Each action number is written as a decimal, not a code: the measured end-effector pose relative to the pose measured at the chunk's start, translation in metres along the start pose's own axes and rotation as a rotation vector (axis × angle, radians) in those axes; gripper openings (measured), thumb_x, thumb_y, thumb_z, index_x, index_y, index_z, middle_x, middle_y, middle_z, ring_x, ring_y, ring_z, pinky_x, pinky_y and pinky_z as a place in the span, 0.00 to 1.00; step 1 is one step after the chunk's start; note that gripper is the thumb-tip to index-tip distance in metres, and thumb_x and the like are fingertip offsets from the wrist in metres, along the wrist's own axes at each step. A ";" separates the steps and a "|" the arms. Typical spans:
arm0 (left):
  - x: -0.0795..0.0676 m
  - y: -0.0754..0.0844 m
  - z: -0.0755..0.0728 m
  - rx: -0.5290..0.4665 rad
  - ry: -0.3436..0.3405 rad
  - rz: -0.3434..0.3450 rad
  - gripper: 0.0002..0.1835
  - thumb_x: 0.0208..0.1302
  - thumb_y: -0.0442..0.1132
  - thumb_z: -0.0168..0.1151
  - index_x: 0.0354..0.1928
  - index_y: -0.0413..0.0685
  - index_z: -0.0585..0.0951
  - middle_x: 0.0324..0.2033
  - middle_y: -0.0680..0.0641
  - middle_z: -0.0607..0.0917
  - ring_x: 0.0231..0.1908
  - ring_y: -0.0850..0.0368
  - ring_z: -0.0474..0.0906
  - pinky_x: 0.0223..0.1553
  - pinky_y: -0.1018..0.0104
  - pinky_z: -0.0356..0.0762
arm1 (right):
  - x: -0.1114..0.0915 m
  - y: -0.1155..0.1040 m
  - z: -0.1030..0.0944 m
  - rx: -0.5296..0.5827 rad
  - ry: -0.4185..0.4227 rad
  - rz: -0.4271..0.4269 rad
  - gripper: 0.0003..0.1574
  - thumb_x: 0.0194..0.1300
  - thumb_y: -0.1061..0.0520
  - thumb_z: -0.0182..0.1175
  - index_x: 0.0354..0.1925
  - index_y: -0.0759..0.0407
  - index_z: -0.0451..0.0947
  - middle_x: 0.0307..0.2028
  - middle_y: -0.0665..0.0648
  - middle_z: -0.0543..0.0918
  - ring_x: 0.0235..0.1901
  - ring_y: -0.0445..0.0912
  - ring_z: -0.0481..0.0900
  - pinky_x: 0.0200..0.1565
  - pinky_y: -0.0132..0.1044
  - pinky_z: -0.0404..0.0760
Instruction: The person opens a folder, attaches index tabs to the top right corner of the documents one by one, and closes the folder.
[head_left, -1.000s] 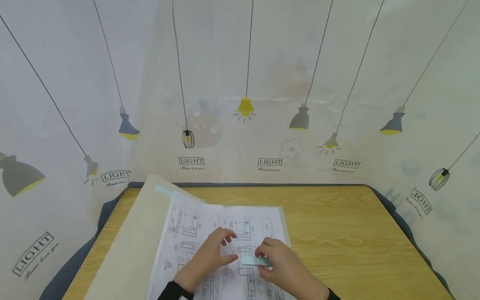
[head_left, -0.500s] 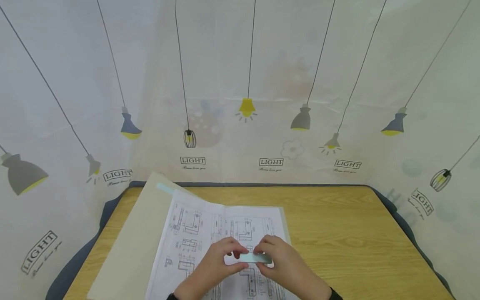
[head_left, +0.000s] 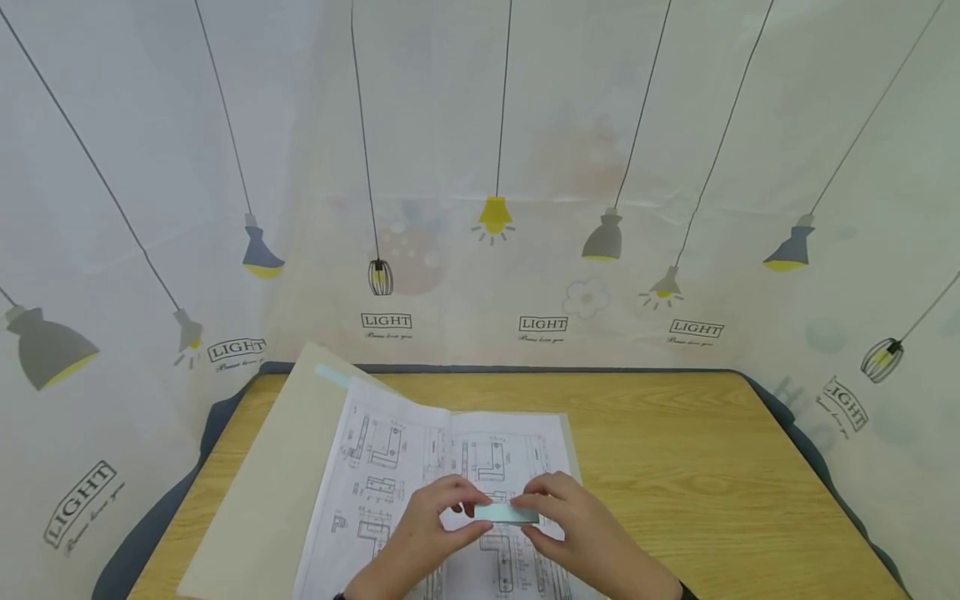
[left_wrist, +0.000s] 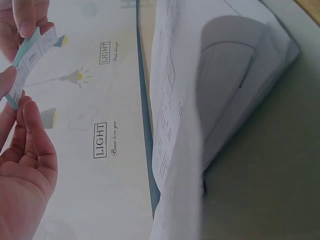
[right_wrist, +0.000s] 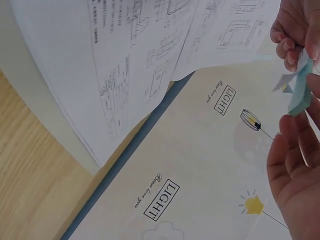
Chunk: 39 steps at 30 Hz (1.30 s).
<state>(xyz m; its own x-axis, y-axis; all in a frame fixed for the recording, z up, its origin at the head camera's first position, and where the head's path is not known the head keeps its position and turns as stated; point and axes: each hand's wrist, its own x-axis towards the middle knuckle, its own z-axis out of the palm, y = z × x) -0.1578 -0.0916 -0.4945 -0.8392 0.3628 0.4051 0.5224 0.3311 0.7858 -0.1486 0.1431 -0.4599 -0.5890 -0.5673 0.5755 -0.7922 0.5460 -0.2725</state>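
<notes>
A short pale teal strip (head_left: 498,514) is held level above the right page of an open booklet of technical drawings (head_left: 401,492). Thumb and fingers of my left hand (head_left: 431,521) pinch its left end. My right hand (head_left: 573,521) grips the right end the same way. In the left wrist view the strip (left_wrist: 30,62) shows a white paper side printed with several boxes. A pale flap (right_wrist: 284,81) sticks out from the strip in the right wrist view.
The booklet lies in a beige folder (head_left: 258,475), its cover spread to the left with a pale teal patch (head_left: 332,376) near the top. Bare wooden table (head_left: 690,467) extends to the right. Behind stands a lamp-patterned curtain (head_left: 450,167).
My left hand has moved right, from over the pages to the strip's left end, and now pinches it. The strip has risen slightly in my right hand.
</notes>
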 end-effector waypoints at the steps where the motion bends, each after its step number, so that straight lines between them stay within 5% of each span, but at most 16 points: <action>1: 0.000 0.001 0.000 -0.006 0.000 -0.009 0.10 0.55 0.51 0.68 0.40 0.65 0.83 0.35 0.64 0.81 0.33 0.66 0.75 0.37 0.70 0.78 | -0.001 0.001 0.000 0.000 0.019 -0.024 0.20 0.47 0.60 0.73 0.42 0.49 0.82 0.42 0.44 0.77 0.39 0.36 0.73 0.42 0.20 0.73; 12: 0.001 0.027 -0.004 -0.065 -0.005 -0.050 0.09 0.53 0.35 0.70 0.37 0.49 0.84 0.33 0.53 0.83 0.31 0.61 0.76 0.37 0.72 0.77 | -0.004 0.004 0.002 -0.011 0.053 -0.104 0.16 0.48 0.62 0.70 0.40 0.53 0.84 0.40 0.46 0.77 0.38 0.36 0.72 0.40 0.19 0.73; 18: -0.001 0.014 -0.001 -0.042 0.007 -0.008 0.10 0.52 0.38 0.71 0.37 0.57 0.84 0.33 0.58 0.83 0.31 0.65 0.76 0.37 0.72 0.77 | 0.000 0.004 0.001 -0.071 0.084 -0.147 0.11 0.50 0.59 0.70 0.36 0.52 0.85 0.38 0.43 0.78 0.38 0.36 0.72 0.40 0.23 0.73; 32: 0.001 0.010 -0.001 0.007 -0.022 0.038 0.08 0.54 0.46 0.70 0.38 0.61 0.84 0.34 0.63 0.81 0.32 0.68 0.75 0.36 0.73 0.77 | 0.006 -0.007 -0.001 -0.016 0.072 0.063 0.07 0.51 0.57 0.69 0.28 0.45 0.82 0.36 0.39 0.79 0.37 0.34 0.72 0.38 0.30 0.75; 39: 0.001 0.017 0.001 -0.008 -0.012 0.070 0.10 0.52 0.39 0.72 0.37 0.59 0.83 0.33 0.60 0.81 0.31 0.65 0.75 0.36 0.73 0.77 | 0.010 -0.006 0.000 0.011 0.077 0.002 0.10 0.51 0.58 0.70 0.30 0.46 0.78 0.38 0.39 0.80 0.39 0.33 0.74 0.40 0.30 0.75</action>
<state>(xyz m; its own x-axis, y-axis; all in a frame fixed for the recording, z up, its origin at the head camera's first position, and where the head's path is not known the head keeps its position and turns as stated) -0.1497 -0.0844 -0.4808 -0.7988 0.3950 0.4538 0.5786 0.2974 0.7595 -0.1499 0.1338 -0.4522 -0.5769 -0.5171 0.6322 -0.7929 0.5403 -0.2817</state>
